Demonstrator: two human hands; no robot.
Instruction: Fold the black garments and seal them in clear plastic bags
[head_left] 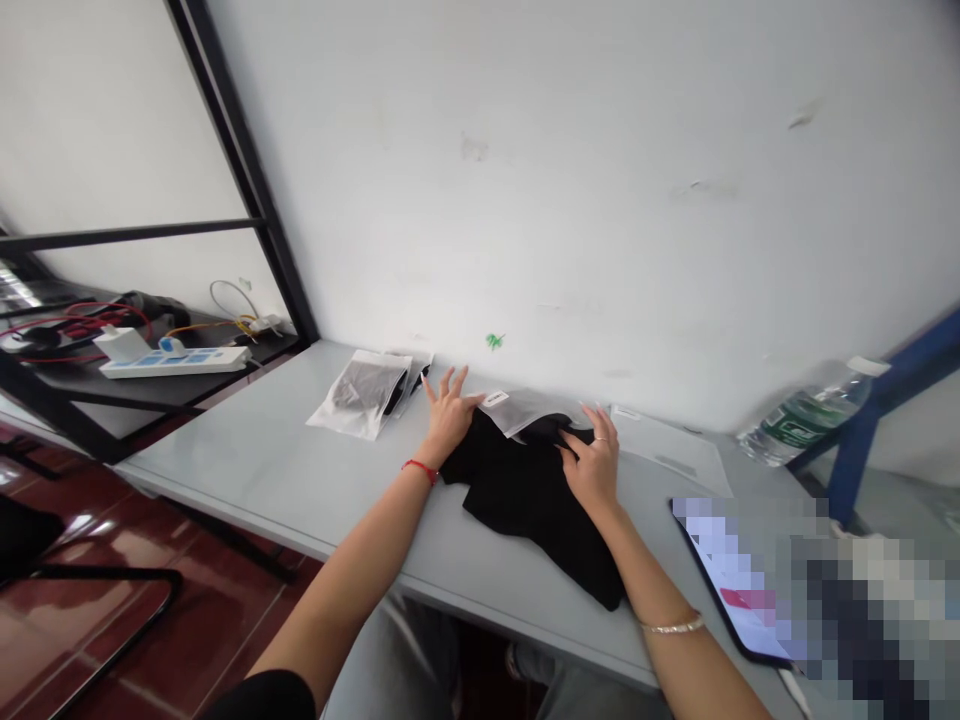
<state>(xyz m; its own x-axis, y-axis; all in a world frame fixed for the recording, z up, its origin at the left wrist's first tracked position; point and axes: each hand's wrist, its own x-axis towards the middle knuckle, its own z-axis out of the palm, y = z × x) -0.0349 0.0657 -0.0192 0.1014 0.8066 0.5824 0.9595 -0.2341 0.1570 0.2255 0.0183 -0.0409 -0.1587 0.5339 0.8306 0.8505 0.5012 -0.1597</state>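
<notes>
So, two hands (594, 468), one garment (536, 500)

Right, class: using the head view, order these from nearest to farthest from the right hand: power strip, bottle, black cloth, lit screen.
1. Black cloth: touching the right hand.
2. Lit screen: to the hand's right.
3. Bottle: farther right, tilted.
4. Power strip: far left.
</notes>
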